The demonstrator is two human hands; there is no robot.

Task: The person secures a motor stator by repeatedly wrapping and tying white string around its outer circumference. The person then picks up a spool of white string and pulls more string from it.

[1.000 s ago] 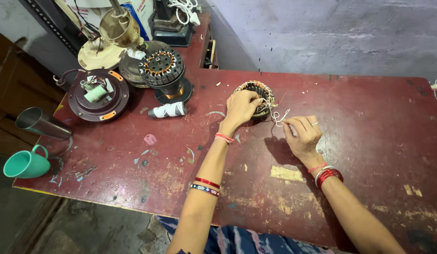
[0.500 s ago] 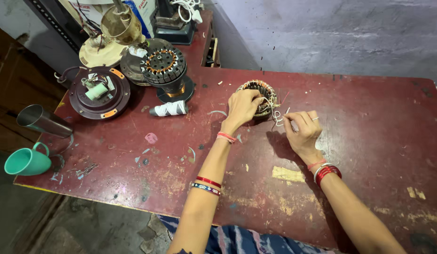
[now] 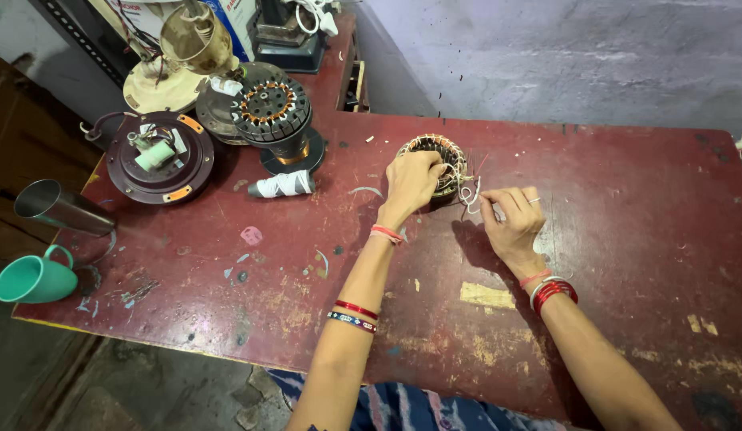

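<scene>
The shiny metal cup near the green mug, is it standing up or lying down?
Lying down. The metal cup lies tipped on its side at the table's left edge, open mouth facing left, just above the green mug, which seems to stand upright.

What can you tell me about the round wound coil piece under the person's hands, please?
The wound stator is a round ring of dark metal wrapped with copper-coloured wire, lying flat on the red table near its far edge. The left hand rests on top of it. Thin white and red leads trail from its right side, where the right hand pinches them.
</scene>
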